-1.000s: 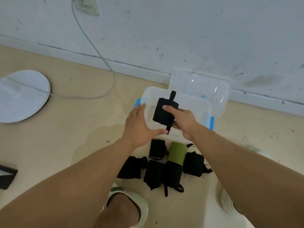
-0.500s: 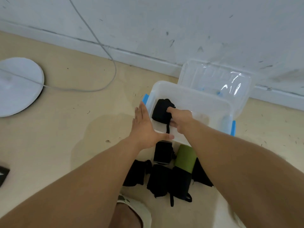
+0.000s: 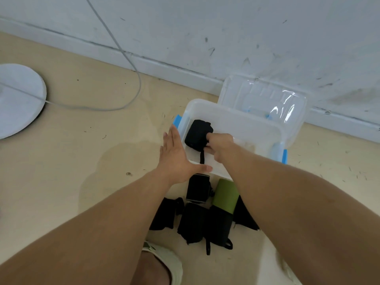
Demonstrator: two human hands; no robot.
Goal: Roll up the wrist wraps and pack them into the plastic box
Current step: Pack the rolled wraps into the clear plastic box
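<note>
One black wrap (image 3: 197, 135) is going into the box (image 3: 242, 120) right now, and I am watching my right hand (image 3: 219, 144) set it down. The fingers of that hand are curled round the wrap's right side, pinching it. The wrap is sitting low in the left end of the box, at about 9 o'clock from my right hand. Its long side is running from about 1 o'clock to 7 o'clock, and a thin strap is trailing from it toward me.

My left hand (image 3: 176, 159) is flat and wide open, holding nothing. It is pressing against the box's left corner, with the thumb lying along the near rim, so I think it is keeping the box from sliding.

A second ago the wrap was being held up above the box with its strap sticking up. Now it is down inside, near the floor of the box. My left hand is staying at the same corner.

More wraps (image 3: 197, 214) are lying on the floor at 6 o'clock from the box, just beside its near wall. One green roll (image 3: 225, 196) is among them. My left hand is nearer to that pile. The lid (image 3: 263, 95) is leaning open at 12 o'clock.
</note>
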